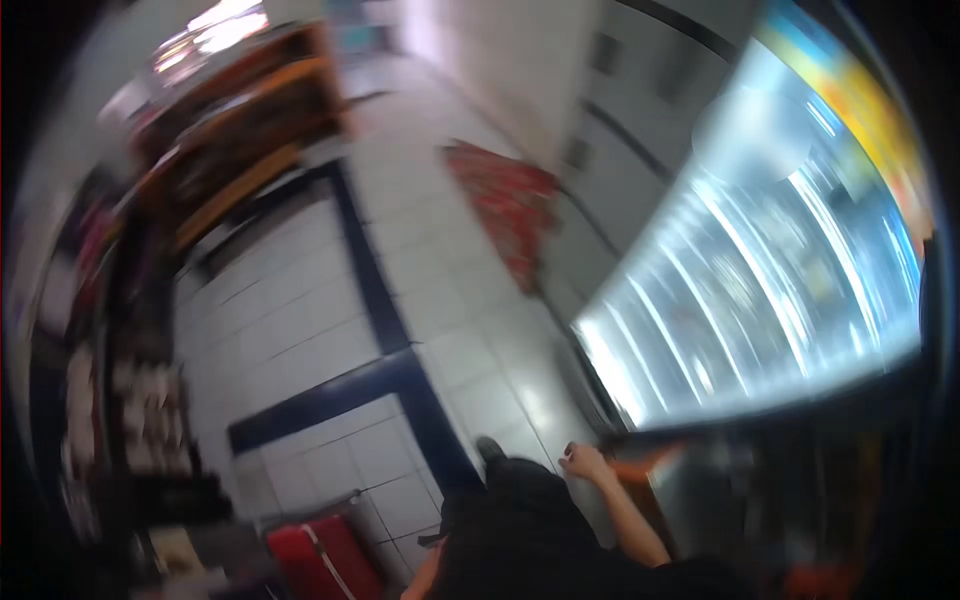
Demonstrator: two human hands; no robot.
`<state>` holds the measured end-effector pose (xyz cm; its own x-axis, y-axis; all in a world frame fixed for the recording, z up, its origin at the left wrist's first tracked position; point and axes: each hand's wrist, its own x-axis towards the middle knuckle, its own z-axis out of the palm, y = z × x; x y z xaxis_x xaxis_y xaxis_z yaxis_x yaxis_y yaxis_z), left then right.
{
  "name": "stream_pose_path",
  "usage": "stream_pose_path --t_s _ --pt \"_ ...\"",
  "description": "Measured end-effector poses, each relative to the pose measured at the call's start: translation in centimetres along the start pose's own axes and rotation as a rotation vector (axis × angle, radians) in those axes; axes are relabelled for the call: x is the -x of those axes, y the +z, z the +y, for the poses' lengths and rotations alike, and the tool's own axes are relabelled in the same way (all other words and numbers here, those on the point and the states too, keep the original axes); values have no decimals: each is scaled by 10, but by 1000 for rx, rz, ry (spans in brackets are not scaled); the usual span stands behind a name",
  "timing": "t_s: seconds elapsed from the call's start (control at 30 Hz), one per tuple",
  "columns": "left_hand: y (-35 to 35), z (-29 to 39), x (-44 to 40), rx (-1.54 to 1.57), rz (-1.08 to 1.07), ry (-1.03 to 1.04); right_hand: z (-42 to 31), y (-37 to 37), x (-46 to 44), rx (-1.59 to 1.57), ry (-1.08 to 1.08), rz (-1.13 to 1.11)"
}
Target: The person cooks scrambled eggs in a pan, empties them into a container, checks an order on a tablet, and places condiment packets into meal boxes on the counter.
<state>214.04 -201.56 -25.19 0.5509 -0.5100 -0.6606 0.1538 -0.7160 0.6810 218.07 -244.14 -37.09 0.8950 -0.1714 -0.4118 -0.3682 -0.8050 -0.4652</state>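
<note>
My right hand [583,461] hangs low at the bottom centre-right, beside my dark clothing [530,530]. Its fingers are curled in; whatever they hold, if anything, is too small and blurred to name. At the bottom edge, left of my body, part of my left arm [428,572] shows next to a small dark item. The fingers of my left hand cannot be made out. One dark shoe [489,448] stands on the tiled floor ahead of my body.
A lit glass-front display cooler [740,290] fills the right side. Red patterned cloth [508,205] lies by grey cabinets [620,130]. Wooden shelving [240,130] stands at the upper left, stocked shelves [150,415] at left, a red case [325,560] at the bottom. Dark blue bands [370,270] cross white tiles.
</note>
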Motion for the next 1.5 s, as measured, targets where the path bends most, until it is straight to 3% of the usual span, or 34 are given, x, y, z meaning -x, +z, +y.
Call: stream_pose_path --t_s 0.17,0.2,0.27,0.33,0.4,0.47,0.53,0.67,0.8,1.03,1.1,1.17,1.2,1.23,1.27,1.3,1.33,1.37,1.43,1.5 --pt "-95 10 -19 193 148 -161 -235 -12 -268 -46 -462 -386" --pt "-111 10 -25 235 202 -201 -277 -20 -311 212 -522 -375" --pt "-155 -3 -36 282 244 -250 -348 -19 -394 223 -580 -269" --pt "-195 -22 -50 376 460 -118 -405 -10 -463 57 -615 -74" --pt "-251 -57 -75 374 604 -45 -437 12 -519 -530 -416 -180" --pt "-326 -61 -81 395 725 35 -436 34 -560 -498 -279 -231" --pt "-426 -64 -77 423 457 -146 -431 44 -572 -389 -145 -405" --pt "-527 -137 -115 308 271 -94 -451 65 -558 -147 259 -546" --pt "-686 -150 -125 302 404 -133 -535 92 -614 -103 313 -688" --pt "-927 -207 -153 310 650 -260 -755 153 -807 -20 215 -741" --pt "-986 -228 -149 325 731 -300 -818 184 -874 159 44 -777" --pt "-1033 -248 -143 358 786 -335 -881 221 -953 977 -886 -763" --pt "-1055 -260 -137 377 800 -352 -924 232 -991 1072 -1002 -705" --pt "-1079 -272 -131 398 809 -366 -1002 231 -1032 554 -389 -643" --pt "-1101 -283 -130 410 811 -378 -1073 243 -1078 344 -423 -407" --pt "-1123 -295 -128 428 822 -389 -1159 232 -1101 194 -631 -231" --pt "-1147 -308 -124 441 835 -394 -1254 215 -1111 25 -581 -216" --pt "-1169 -324 -122 447 846 -403 -1327 217 -1131 -16 -712 -132" --pt "-1212 -361 -119 446 870 -410 -1455 203 -1134 -359 -745 -178" --pt "-1246 -405 -110 428 885 -415 -1534 220 -1129 -464 -710 -173"
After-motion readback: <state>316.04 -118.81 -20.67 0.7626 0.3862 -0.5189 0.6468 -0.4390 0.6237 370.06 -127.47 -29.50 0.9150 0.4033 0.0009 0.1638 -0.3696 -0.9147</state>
